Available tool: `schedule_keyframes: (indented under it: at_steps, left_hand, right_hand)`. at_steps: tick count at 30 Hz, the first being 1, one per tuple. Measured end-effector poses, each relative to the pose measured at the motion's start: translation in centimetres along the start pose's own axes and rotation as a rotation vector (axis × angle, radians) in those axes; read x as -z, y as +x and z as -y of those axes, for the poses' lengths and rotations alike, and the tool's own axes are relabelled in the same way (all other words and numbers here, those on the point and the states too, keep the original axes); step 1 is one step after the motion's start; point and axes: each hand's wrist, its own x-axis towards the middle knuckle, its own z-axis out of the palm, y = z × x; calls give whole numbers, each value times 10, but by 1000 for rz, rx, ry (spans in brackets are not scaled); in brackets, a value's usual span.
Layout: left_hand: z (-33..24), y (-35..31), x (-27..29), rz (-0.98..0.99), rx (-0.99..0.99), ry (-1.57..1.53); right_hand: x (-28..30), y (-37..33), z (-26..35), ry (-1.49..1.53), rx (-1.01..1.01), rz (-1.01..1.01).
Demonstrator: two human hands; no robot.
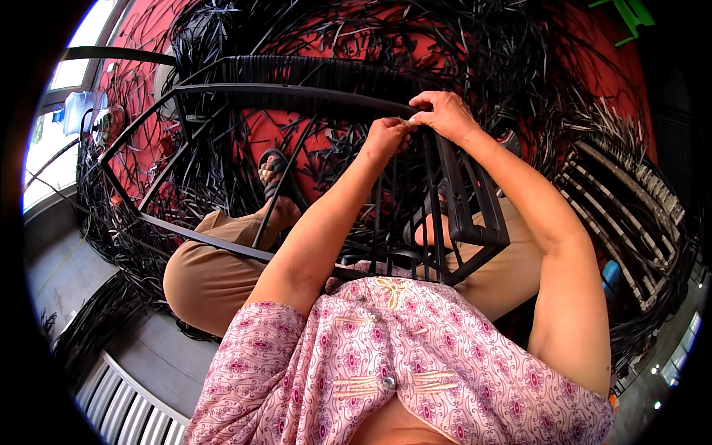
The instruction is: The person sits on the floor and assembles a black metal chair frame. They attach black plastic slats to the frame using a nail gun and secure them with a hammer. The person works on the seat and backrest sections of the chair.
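Note:
A black chair-like frame (200, 241) lies across my lap, its bars reaching out to the left. Close-set black strips (297, 70) wrap its far part, and more strips run lengthwise near its right corner. At that corner my left hand (389, 138) is closed, fingertips pinched together at the bar. My right hand (449, 116) meets it there, thumb and forefinger curled into a pinch. Something tiny and pale shows between the fingertips; whether it is a strip end or a fingernail I cannot tell. Below my right hand is a dark, thick armrest-like bar (458, 208).
Loose black strips (489, 44) lie tangled over the red floor covering (259, 133). To the right stands a worn slatted rack (615, 215). A white slatted seat (130, 400) is at lower left, a green plastic stool (630, 16) at far right. My sandalled feet are under the frame.

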Motion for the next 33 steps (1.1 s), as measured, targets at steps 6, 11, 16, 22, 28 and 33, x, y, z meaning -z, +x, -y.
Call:
schedule_keyframes:
  at_steps: [6,11,16,22,28,33]
  left_hand:
    - [9,20,2,-115,-102,175]
    - [22,43,3,-218,-150,84]
    - [21,44,4,-159,-159,70]
    - [14,32,7,-131,-139,116]
    - [22,29,6,-51,-76,107]
    - [25,29,13,-19,-66,82]
  right_hand:
    - [2,7,11,-290,110,-24]
    - [-1,8,9,-501,326,-122]
    - [-17,20,-22,-44,-47,-348]
    - [-23,79,-89,369,-229,-356]
    - [-28,156,-107,199,-448,23]
    - [-46,195,-78,-149,-603,181]
